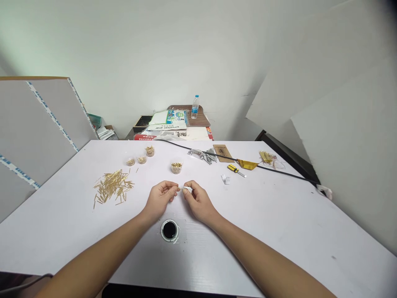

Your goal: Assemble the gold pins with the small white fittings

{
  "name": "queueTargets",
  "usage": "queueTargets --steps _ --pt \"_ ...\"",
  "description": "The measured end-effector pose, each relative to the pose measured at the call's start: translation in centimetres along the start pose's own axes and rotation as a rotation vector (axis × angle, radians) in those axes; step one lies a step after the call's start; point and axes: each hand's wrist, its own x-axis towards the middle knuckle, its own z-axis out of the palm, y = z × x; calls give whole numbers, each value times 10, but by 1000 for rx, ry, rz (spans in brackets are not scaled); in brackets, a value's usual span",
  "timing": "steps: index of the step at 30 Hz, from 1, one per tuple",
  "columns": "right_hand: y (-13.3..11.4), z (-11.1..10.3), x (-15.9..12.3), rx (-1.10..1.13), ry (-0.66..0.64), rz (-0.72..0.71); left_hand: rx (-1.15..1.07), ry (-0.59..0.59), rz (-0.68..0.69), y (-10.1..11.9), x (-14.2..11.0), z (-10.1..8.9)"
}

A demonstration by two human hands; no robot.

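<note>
Both my hands meet over the middle of the white table [279,223]. My left hand [159,196] is closed in a pinch on a thin gold pin that points right. My right hand [198,200] is closed on a small white piece [187,189] that touches the pin's tip. A heap of loose gold pins [112,186] lies to the left. A small clear cup of gold parts [176,167] stands just beyond my hands. A round black hole with a white rim [169,230] sits in the table between my wrists.
Three more small cups of gold parts [142,157] stand at the back left. A black cable [279,170], a yellow-handled screwdriver [235,170], foil packets [201,155] and a gold bag [248,164] lie at the back right. Grey panels [37,124] lean at the left. A water bottle [194,106] stands behind.
</note>
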Motion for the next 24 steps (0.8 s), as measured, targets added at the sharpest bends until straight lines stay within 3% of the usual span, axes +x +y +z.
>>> queueTargets --steps 10,18,24 --pt "0 -2 1 -10 13 -11 95 -8 3 -2 0 -4" --pt "0 -1 0 -114 37 -45 436 -3 259 4 -4 -5" --pt "0 0 -1 -162 27 -71 447 -11 277 3 -5 -5"
